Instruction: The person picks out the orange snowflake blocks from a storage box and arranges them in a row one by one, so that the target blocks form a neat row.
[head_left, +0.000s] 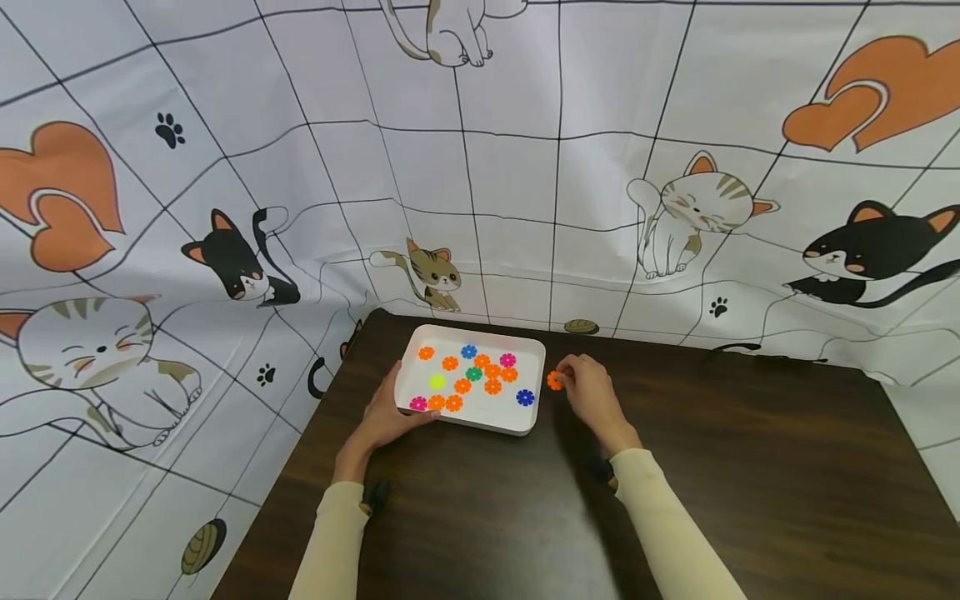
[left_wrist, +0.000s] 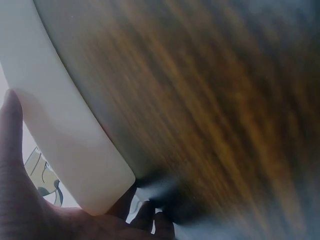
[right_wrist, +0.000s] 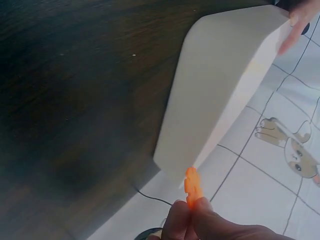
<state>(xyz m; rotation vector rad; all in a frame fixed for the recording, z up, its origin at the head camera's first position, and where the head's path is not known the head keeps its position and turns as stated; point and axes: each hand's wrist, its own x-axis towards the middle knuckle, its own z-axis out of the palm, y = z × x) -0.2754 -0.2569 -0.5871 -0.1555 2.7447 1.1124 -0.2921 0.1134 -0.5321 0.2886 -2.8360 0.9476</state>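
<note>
Disc [head_left: 554, 381], orange and notched like a flower, sits between thumb and fingertips of the right hand [head_left: 592, 396], just off the right end of the white tray [head_left: 483, 417]: a neat pinch, most of the piece poking clear. Looks like thin plastic, so next to no weight, stiff, hard to break, perhaps a touch slick; best hold is near the rim, flat faces squeezed between thumb and finger. Over to the tray, where loose discs [head_left: 462, 386] lie spread across the floor, mostly orange, with blue, pink, green and yellow among them; each should slide at a nudge. The left hand [head_left: 390, 412] grips the tray's near left corner, thumb at the front edge. Light but rigid, I'd judge, so that hold should steady it. Beneath, the dark brown table [head_left: 487, 517]; behind, a cat-printed backdrop [head_left: 510, 175].
</note>
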